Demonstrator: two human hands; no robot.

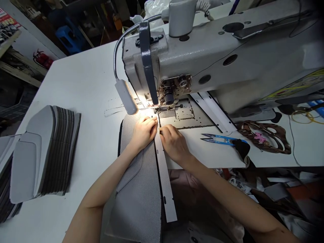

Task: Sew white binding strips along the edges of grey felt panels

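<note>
Pinching the probably light, bendable strip [165, 172] edgewise with our right hand [174, 143], we rest our left hand [143, 132], fingers together, on the panel [143, 199].

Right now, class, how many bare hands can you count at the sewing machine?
2: the left hand on the grey fabric panel, and the right hand at the right edge of the slotted white strip. No others show.
</note>
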